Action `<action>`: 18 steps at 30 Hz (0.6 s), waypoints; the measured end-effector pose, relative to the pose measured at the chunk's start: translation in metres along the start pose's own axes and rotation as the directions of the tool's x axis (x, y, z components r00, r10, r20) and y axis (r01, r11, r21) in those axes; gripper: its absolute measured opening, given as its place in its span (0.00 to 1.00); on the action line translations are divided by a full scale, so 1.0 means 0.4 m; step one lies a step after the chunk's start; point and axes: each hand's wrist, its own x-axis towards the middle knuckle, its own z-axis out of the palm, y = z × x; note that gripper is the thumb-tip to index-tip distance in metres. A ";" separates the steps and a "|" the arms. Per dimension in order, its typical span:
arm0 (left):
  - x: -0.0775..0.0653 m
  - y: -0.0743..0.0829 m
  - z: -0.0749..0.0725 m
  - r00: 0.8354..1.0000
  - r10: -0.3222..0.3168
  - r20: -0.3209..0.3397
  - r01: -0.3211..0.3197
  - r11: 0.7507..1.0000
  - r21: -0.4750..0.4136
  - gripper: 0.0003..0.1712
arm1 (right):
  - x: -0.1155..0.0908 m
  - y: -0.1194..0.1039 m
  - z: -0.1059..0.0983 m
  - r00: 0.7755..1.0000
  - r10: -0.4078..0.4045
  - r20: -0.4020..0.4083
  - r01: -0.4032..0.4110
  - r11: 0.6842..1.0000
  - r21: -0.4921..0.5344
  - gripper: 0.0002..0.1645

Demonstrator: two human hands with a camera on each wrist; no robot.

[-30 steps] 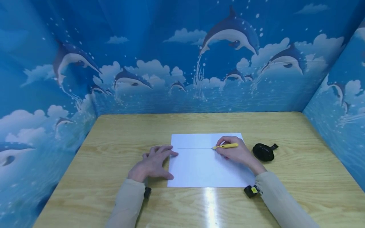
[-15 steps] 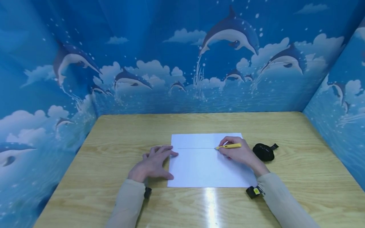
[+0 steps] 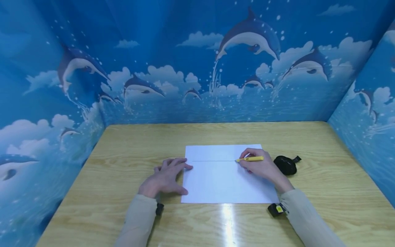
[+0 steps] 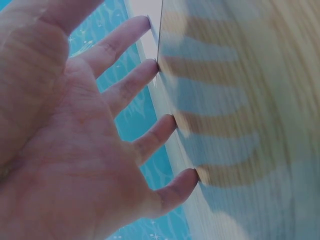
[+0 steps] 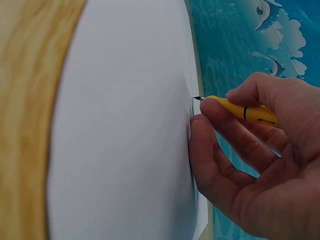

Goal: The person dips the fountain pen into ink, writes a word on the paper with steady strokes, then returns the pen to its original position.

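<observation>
A yellow fountain pen (image 3: 253, 159) is pinched between the thumb and fingers of my right hand (image 3: 260, 166). In the right wrist view its dark nib (image 5: 198, 98) meets the white sheet of paper (image 5: 120, 120). On the sheet (image 3: 222, 185), a thin straight line (image 3: 213, 161) runs across the upper part from near the left edge to the nib. My left hand (image 3: 166, 176) lies spread at the paper's left edge, index finger and thumb on it. The left wrist view shows the fingertips (image 4: 167, 121) of that hand touching the wooden surface and the paper's edge.
A black rounded pouch-like object with a short tab (image 3: 285, 165) sits right of the paper, beside my right wrist. The wooden table (image 3: 139, 140) ends against blue dolphin-printed curtains (image 3: 185, 51) at the back and sides.
My right hand has slid a little to the right with the fountain pen, and the line on the paper has grown longer behind the nib. The left hand has stayed in place.
</observation>
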 end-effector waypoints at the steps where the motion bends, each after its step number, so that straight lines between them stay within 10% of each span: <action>1: 0.000 0.000 -0.001 1.000 0.003 -0.001 -0.003 1.000 0.000 0.44 | -0.001 0.000 -0.001 1.000 -0.003 -0.001 0.003 1.000 -0.002 0.08; 18: 0.001 0.003 0.004 1.000 -0.014 -0.002 0.014 1.000 -0.002 0.44 | -0.018 0.017 -0.023 0.999 0.008 -0.041 -0.009 0.999 -0.030 0.10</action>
